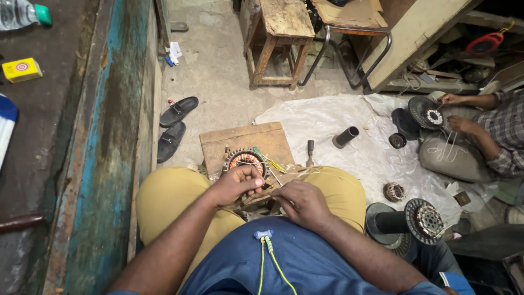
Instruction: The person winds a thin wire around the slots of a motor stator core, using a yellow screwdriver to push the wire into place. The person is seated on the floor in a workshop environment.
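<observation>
The left hand curls closed over the near rim of the stator, steadying it on the board propped against the knees. Just right of it, the right hand pinches thin wire, keeping it taut toward the windings. Beyond, a co-worker's hands hold another stator.

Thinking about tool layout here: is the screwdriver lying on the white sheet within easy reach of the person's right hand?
Probably yes. The screwdriver lies just past the right knee, beside the wooden board, and nothing stands between it and the right hand, which is now at the wires.
</observation>
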